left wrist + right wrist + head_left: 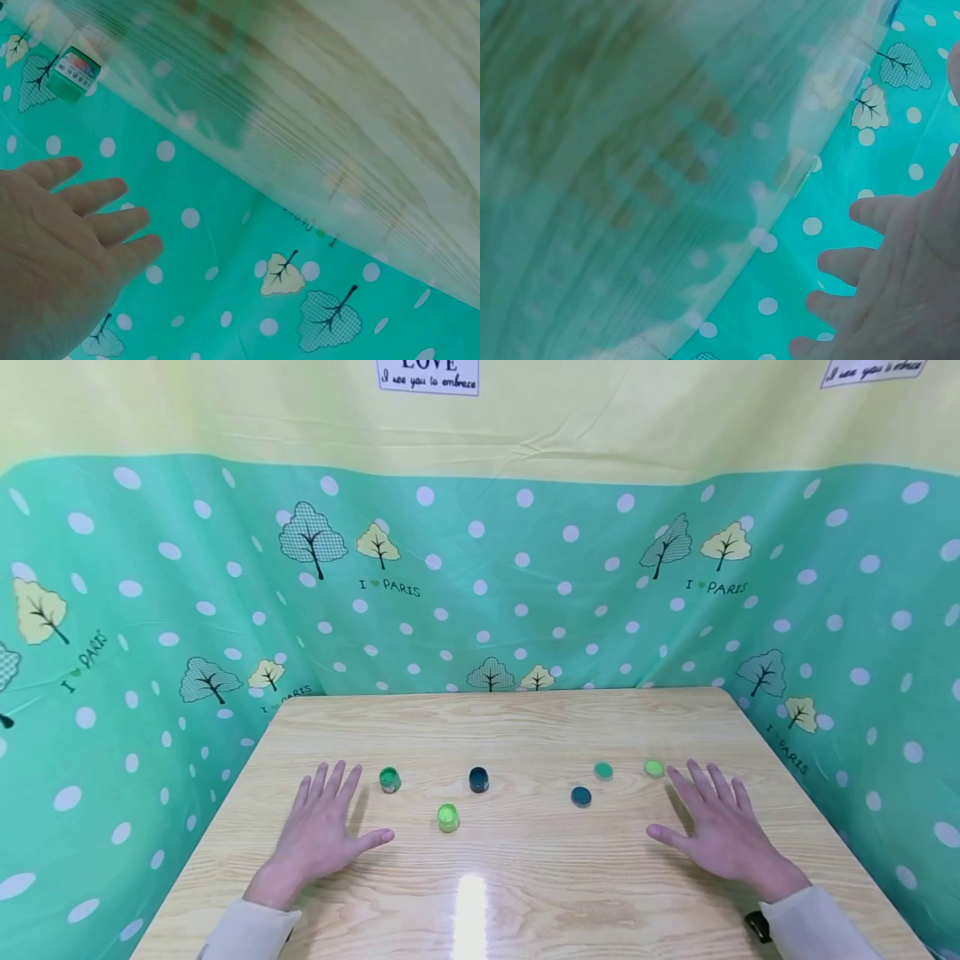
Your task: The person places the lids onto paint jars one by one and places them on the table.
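My left hand (318,828) hovers palm down over the table's left side, fingers spread, holding nothing. Just right of its fingertips stands a small open jar of green paint (389,780), whose printed label shows in the left wrist view. A jar of light green paint (447,817) and one of dark blue paint (478,780) stand farther right, both uncovered. Over the right side my right hand (722,833) is spread and holds nothing. Near its fingertips lies a light green lid (654,768); a green lid (603,770) and a dark blue lid (581,797) lie left of it.
The wooden table (525,727) has a glossy top that reflects a bright light strip near the front. A teal dotted curtain (480,610) with printed trees hangs behind and along both sides. A dark object (757,927) shows at the right cuff.
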Available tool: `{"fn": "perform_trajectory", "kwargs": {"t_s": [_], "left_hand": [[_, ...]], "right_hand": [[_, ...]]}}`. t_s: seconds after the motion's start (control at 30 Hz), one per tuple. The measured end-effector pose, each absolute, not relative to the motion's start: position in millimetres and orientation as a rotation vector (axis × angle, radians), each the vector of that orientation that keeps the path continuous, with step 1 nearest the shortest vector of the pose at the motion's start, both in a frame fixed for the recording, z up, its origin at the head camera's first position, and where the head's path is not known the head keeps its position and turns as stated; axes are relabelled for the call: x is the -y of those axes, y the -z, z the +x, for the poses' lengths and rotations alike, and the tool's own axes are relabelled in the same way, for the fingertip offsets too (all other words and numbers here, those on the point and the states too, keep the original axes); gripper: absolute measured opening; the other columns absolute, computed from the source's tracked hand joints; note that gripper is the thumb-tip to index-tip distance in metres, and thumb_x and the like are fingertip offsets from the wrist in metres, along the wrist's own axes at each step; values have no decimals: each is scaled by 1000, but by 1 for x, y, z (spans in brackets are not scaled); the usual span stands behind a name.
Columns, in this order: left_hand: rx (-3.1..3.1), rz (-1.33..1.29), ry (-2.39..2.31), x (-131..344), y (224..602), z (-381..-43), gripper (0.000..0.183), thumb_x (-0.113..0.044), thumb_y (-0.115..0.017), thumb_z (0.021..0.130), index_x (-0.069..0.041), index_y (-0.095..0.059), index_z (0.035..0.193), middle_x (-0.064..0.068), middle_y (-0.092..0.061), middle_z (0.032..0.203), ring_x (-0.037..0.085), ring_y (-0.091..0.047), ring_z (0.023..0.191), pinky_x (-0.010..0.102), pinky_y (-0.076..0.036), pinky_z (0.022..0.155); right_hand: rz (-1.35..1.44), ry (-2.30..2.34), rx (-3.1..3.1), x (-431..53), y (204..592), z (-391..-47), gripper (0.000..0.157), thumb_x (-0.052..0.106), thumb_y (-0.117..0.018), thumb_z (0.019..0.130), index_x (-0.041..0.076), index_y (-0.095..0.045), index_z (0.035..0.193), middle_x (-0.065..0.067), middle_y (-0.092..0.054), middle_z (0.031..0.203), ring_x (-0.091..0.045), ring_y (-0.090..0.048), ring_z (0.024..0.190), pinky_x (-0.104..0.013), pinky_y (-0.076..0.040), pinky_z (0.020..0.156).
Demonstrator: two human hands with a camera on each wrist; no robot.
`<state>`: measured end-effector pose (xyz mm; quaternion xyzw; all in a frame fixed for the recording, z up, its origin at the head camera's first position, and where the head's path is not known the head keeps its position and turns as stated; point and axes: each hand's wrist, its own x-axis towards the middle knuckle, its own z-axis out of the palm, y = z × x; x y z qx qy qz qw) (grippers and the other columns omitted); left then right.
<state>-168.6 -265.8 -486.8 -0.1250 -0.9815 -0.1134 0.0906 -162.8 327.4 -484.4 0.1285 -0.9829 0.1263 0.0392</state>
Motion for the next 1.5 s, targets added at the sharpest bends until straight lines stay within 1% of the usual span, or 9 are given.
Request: {"fn": "perform_trajectory", "kwargs": {"t_s": [0.23, 0.47, 0.63, 0.77, 0.93, 1.1, 1.2, 1.37, 1.5], "left_hand": [[2940, -370, 348, 262, 488, -170, 122, -88, -56, 78, -3, -28, 160, 29, -25, 163, 50, -12, 152, 63, -9, 121], [2941, -393, 345, 256, 489, -170, 122, -89, -55, 77, -5, -27, 161, 28, -24, 164, 50, -16, 151, 63, -11, 121], [2922, -413, 344, 251, 487, -169, 120, -86, -58, 78, -4, -29, 160, 28, -26, 163, 49, -18, 151, 63, -12, 120], [2920, -417, 350, 246, 488, -168, 120, -86, -60, 77, -4, -30, 160, 26, -26, 164, 48, -18, 151, 62, -13, 121], [2892, -448, 362, 238, 487, -168, 120, -88, -59, 76, -7, -31, 160, 23, -28, 164, 45, -20, 152, 59, -14, 122], [2870, -470, 357, 231, 486, -166, 120, -90, -55, 76, -7, -32, 160, 22, -31, 163, 44, -24, 151, 58, -16, 122], [2862, -481, 365, 228, 485, -164, 119, -90, -55, 76, -6, -33, 159, 21, -32, 163, 43, -25, 151, 57, -17, 122], [2853, -519, 403, 221, 481, -162, 115, -87, -57, 77, -6, -39, 156, 20, -33, 163, 42, -27, 150, 57, -18, 121], [2842, -539, 424, 216, 479, -161, 112, -85, -61, 77, -6, -41, 155, 19, -37, 161, 42, -34, 147, 57, -21, 120]], "right_hand": [[402, -392, 3009, -323, 482, -161, 100, 67, -60, 93, 2, -26, 161, -33, -16, 164, -57, -5, 149, -73, 7, 114], [436, -396, 2993, -315, 481, -160, 100, 67, -61, 92, 5, -24, 162, -32, -17, 164, -57, -7, 149, -73, 4, 114], [456, -418, 2971, -311, 479, -160, 99, 65, -62, 92, 7, -24, 162, -32, -19, 164, -56, -9, 149, -74, 1, 114], [460, -438, 2969, -309, 477, -160, 99, 65, -63, 92, 9, -21, 163, -32, -21, 163, -57, -11, 149, -74, -2, 114], [450, -455, 2957, -307, 476, -163, 99, 64, -64, 92, 7, -23, 162, -32, -22, 162, -57, -14, 148, -74, -5, 114], [434, -470, 2952, -306, 476, -167, 98, 63, -64, 92, 5, -26, 161, -31, -22, 163, -57, -15, 147, -74, -7, 113], [432, -466, 2956, -305, 475, -170, 98, 64, -64, 92, 4, -27, 161, -32, -22, 163, -57, -15, 147, -75, -7, 113], [433, -456, 2954, -306, 475, -173, 99, 65, -63, 92, 2, -28, 160, -33, -23, 162, -58, -16, 146, -75, -9, 112], [423, -456, 2953, -305, 476, -175, 100, 68, -61, 92, 2, -27, 160, -32, -23, 162, -57, -18, 146, -74, -10, 112]]}}
